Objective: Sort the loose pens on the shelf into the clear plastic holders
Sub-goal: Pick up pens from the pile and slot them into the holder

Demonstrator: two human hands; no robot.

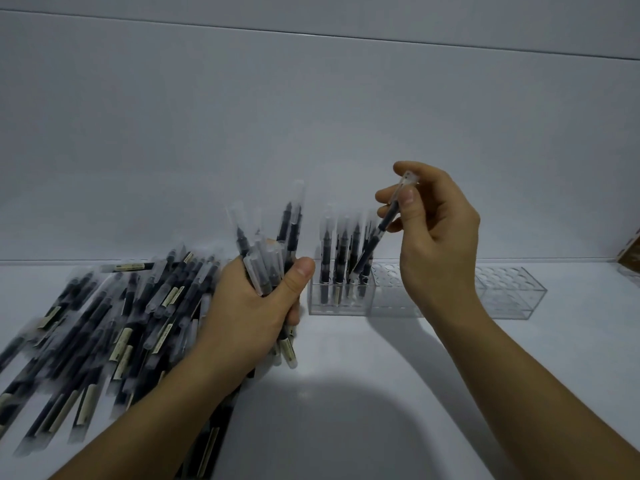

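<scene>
Your left hand (254, 308) was clamped around a thick bundle of dark pens with frosted clear caps (265, 271). The fingers were curled tight and the thumb pressed across the front. The bundle stood roughly upright, caps fanning out above your fist and the barrel ends sticking out below it.

Your right hand (438, 237) pinched a single dark pen with a clear cap (388, 215) between the thumb and the curled fingertips, gripping it near the capped end. That pen slanted down and to the left. Its lower end reached the top of the clear plastic holder with round holes (337, 306), among the dark capped pens standing upright in it (341, 258). You could not tell whether the tip had entered a hole.

That holder sat on the white shelf surface (381, 375), just beside your left thumb. A second clear plastic holder (391, 301) touched its right side and was partly hidden behind your right wrist. A third clear holder (512, 292) stood farther right in the same row.

The loose heap of dark pens with pale labels (104, 323) lay sprawled over the left part of the shelf, under and beside your left forearm. Behind everything rose a plain white back wall (311, 116). A brown object (632, 251) was cut off at the right edge.
</scene>
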